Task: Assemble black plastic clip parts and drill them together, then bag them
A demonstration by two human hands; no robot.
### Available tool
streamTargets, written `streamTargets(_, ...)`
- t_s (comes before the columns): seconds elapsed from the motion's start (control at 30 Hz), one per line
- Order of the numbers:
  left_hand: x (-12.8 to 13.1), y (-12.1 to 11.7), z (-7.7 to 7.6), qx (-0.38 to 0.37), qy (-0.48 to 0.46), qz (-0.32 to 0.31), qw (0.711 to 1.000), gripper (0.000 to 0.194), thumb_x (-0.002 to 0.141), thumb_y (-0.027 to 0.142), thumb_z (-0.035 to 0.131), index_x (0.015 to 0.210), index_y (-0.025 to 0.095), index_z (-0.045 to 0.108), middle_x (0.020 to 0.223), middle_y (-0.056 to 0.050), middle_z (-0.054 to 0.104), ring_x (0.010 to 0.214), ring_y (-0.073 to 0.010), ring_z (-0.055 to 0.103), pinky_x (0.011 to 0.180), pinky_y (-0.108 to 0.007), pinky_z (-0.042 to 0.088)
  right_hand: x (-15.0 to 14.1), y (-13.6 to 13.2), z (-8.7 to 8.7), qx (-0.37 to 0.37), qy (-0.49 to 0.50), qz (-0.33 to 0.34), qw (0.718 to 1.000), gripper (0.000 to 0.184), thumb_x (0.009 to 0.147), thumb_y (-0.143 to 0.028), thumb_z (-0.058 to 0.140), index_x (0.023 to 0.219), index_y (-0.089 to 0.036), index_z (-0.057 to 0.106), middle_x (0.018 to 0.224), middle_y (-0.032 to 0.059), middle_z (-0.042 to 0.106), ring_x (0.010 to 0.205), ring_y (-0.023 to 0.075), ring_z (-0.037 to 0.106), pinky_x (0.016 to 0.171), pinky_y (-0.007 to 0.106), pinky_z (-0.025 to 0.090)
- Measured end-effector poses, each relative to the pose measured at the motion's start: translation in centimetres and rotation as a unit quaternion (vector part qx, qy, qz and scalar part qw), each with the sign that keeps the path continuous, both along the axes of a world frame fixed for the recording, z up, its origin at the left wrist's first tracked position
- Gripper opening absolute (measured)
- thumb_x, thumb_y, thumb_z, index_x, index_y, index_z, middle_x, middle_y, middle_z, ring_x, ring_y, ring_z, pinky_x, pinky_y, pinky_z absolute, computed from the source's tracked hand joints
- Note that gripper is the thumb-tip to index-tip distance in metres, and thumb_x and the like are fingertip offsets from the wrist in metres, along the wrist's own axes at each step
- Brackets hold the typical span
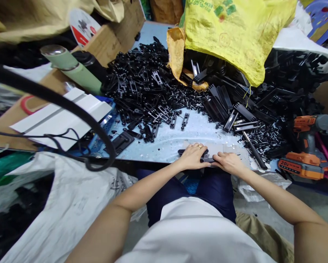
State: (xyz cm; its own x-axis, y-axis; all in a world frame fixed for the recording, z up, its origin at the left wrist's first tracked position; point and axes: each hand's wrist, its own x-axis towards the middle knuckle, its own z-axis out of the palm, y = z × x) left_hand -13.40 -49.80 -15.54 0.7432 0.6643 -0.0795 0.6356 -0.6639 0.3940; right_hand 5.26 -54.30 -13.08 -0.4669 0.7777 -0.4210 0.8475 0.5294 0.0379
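My left hand [193, 156] and my right hand [229, 162] meet at the near edge of the pale blue table [174, 140]. Both press down on a flat black plastic part [207, 159] that lies between them; its dark ends show at the left fingers and in the gap between the hands. The left fingers are curled over it, a ring on one finger. The right fingers are closed around its right end. Behind the hands lies a large heap of small black plastic parts [144, 84].
A yellow woven sack [235, 33] spills longer black strips [229, 106] at the back right. An orange cordless drill [306, 146] lies at the right. A green cylinder [73, 69], white panels [62, 117] and a black cable [70, 109] are at the left. A white bag [68, 204] hangs below.
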Motion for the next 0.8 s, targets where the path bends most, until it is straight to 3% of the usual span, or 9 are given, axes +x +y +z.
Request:
streamTargets(0.07, -0.3, -0.2, -0.4, 0.006, -0.022, -0.002, 1.000, 0.056, 0.067, 0.058, 0.062, 0.102, 0.016, 0.049, 0.100, -0.010, 0.058, 0.097, -0.0278, 0.054, 0.084, -0.040, 0.042, -0.5, -0.4, 0.2, 0.026, 0.004, -0.004, 1.000, 0.039, 0.093, -0.047, 0.028, 0.100, -0.021, 0.055, 0.086, 0.0073, 0.062, 0.075, 0.0175, 0.060, 0.055, 0.026, 0.026)
streamTargets(0.2, -1.3, -0.4, -1.2, 0.021, -0.064, -0.005, 0.998, 0.057, 0.065, 0.057, 0.065, 0.102, 0.017, 0.048, 0.097, -0.009, 0.059, 0.092, -0.0256, 0.057, 0.080, -0.036, 0.044, -1.3, -1.3, 0.9, 0.062, 0.012, 0.002, 0.998, 0.037, 0.094, -0.043, 0.026, 0.102, -0.022, 0.055, 0.086, 0.0082, 0.062, 0.076, 0.0185, 0.059, 0.058, 0.027, 0.026)
streamTargets(0.4, -1.7, -0.8, -2.7, 0.062, -0.107, -0.005, 0.992, 0.043, 0.078, 0.052, 0.053, 0.102, 0.016, 0.049, 0.096, -0.010, 0.059, 0.094, -0.0244, 0.057, 0.079, -0.036, 0.045, -2.0, -0.8, 2.2, 0.070, 0.000, 0.000, 0.998, 0.031, 0.095, -0.038, 0.031, 0.100, -0.020, 0.055, 0.085, 0.0092, 0.061, 0.076, 0.0191, 0.057, 0.059, 0.028, 0.026)
streamTargets(0.5, -1.7, -0.9, -3.3, 0.072, -0.122, -0.009, 0.990, 0.040, 0.080, 0.051, 0.049, 0.100, 0.016, 0.050, 0.093, -0.010, 0.059, 0.092, -0.0236, 0.058, 0.077, -0.035, 0.046, -1.7, -0.2, 2.5, 0.067, -0.001, 0.031, 0.997, 0.031, 0.095, -0.038, 0.031, 0.100, -0.019, 0.055, 0.084, 0.0087, 0.061, 0.074, 0.0185, 0.057, 0.059, 0.027, 0.026)
streamTargets(0.8, -1.0, -0.9, -2.4, 0.075, -0.123, -0.004, 0.990, 0.039, 0.077, 0.054, 0.052, 0.089, 0.017, 0.051, 0.081, -0.006, 0.059, 0.080, -0.0209, 0.060, 0.067, -0.030, 0.047, -1.0, 0.5, 2.6, 0.087, -0.007, 0.083, 0.993, 0.035, 0.094, -0.043, 0.030, 0.094, -0.019, 0.056, 0.078, 0.0062, 0.060, 0.067, 0.0171, 0.056, 0.057, 0.027, 0.025)
